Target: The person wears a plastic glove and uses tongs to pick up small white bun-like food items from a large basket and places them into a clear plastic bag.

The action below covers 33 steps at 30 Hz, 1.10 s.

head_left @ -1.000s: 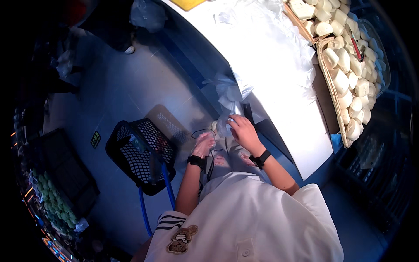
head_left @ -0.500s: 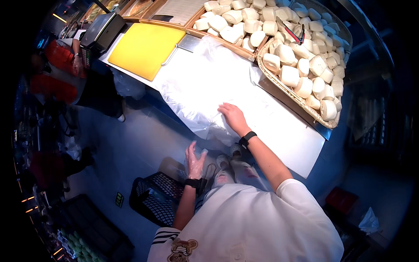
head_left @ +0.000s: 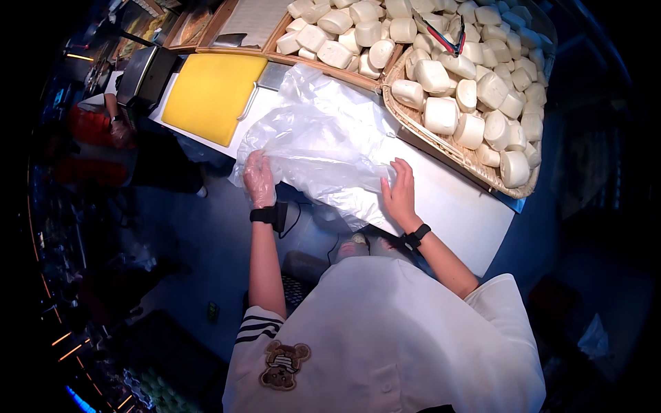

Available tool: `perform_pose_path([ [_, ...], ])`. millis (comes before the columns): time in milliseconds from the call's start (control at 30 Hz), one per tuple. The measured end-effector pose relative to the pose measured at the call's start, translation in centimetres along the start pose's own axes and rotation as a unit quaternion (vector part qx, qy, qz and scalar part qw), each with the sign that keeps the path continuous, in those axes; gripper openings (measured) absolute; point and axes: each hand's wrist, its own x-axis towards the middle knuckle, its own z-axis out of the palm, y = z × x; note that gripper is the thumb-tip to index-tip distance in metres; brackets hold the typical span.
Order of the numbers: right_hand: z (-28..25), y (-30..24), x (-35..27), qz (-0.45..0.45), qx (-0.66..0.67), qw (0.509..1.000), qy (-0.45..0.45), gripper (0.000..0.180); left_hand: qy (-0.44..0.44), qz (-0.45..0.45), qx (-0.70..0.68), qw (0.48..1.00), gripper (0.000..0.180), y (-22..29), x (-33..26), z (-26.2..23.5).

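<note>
A thin white plastic bag (head_left: 323,144) lies spread and crumpled over the white counter, its near edge hanging over the front. My left hand (head_left: 259,180), in a clear plastic glove, has its fingers closed on the bag's left edge. At the right edge of the bag is my bare right hand (head_left: 401,196), fingers stretched out and thumb apart, touching the plastic. Beyond it, a wicker basket (head_left: 447,162) is heaped with white steamed buns (head_left: 441,115). Tongs (head_left: 446,40) with red and dark handles rest on the buns.
A yellow cutting board (head_left: 213,96) lies at the left of the white counter (head_left: 454,213). More buns fill a wooden tray (head_left: 275,31) at the back, near a knife blade (head_left: 231,40). Another person (head_left: 103,134) stands at the far left. A dark crate (head_left: 296,292) sits below on the floor.
My left hand has risen from below the counter to the bag's left edge and closed on it. My right hand has shifted right and slightly down. The bag is spread wider.
</note>
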Motion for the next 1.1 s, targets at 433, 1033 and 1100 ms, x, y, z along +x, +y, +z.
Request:
perform_pose_path([
  [433,2.9,0.0,-3.3,-0.116,-0.102,0.972,-0.178,0.024,0.154,-0.2,-0.33,0.91,0.019,3.9,7.6,-5.4],
  [1033,0.6,-2.5,-5.4,0.053,-0.181,0.981,0.035,0.027,-0.317,0.107,0.077,0.939,0.045,4.2,4.0,2.2],
  [1100,1.1,-3.0,-8.4,0.015,-0.145,0.989,0.006,0.025,-0.212,0.115,0.01,0.97,0.034,4.8,5.4,1.0],
])
